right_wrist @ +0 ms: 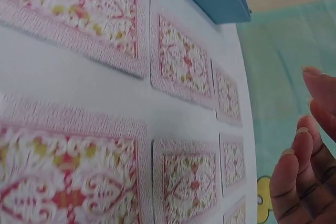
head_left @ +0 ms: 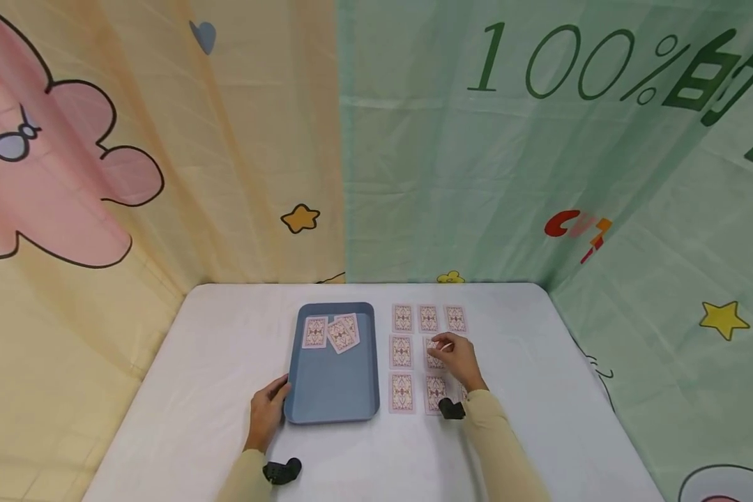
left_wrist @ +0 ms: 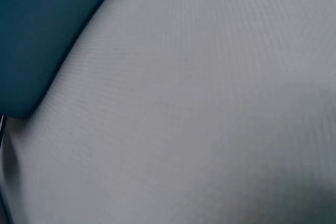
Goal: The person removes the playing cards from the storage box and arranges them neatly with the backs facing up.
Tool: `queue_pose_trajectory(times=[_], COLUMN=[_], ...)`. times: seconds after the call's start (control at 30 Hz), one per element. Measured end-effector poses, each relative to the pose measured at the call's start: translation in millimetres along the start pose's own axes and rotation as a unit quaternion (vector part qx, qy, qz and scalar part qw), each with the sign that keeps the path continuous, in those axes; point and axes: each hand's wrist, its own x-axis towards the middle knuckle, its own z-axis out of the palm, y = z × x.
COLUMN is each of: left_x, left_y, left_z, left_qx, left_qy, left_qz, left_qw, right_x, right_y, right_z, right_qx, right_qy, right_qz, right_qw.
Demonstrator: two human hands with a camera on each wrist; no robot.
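My left hand (head_left: 266, 415) grips the left rim of a blue-grey tray (head_left: 332, 390), thumb and fingers at its edge. The left wrist view shows the tray's corner (left_wrist: 47, 35) but not that hand. Three patterned playing cards (head_left: 315, 332) lie face down in the tray, two overlapping. Over the rows of cards right of the tray hovers my right hand (head_left: 458, 359), fingers loosely bent, partly covering a middle card (head_left: 433, 359). In the right wrist view, nothing shows between the thumb and fingers (right_wrist: 286, 182).
Face-down cards (head_left: 402, 392) lie in rows and columns on the white tabletop (head_left: 226, 335); the right forearm hides part of the right column. Printed curtains (head_left: 414, 174) hang behind the table and on both sides. A black wrist device (head_left: 282, 471) sits on each wrist.
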Motion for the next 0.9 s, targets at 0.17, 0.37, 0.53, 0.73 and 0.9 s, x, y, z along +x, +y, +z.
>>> queue_pose_trajectory(times=[0.17, 0.37, 0.53, 0.73, 0.9], left_x=[-0.8, 0.6, 2.1, 0.3, -2.7], left_y=[-0.2, 0.5, 1.3, 4.3, 7.5], left_z=[-0.1, 1.4, 2.2, 1.4, 2.2], left_qx=[0.001, 0.009, 0.010, 0.005, 0.003], left_qy=[-0.002, 0.008, 0.007, 0.011, 0.012], left_qz=[-0.001, 0.007, 0.004, 0.003, 0.004], left_qw=[1.0000, 0.9999, 0.9999, 0.9999, 0.9999], right_x=[13, 33, 48, 61, 67], right_y=[-19, -50, -68, -83, -85], right_z=[27, 67, 100, 137, 165], right_qx=[0.006, 0.018, 0.016, 0.020, 0.019], right_qy=[-0.024, -0.073, -0.095, -0.109, -0.107], right_qz=[-0.031, -0.082, -0.092, -0.079, -0.042], right_qw=[0.999, 0.994, 0.991, 0.991, 0.993])
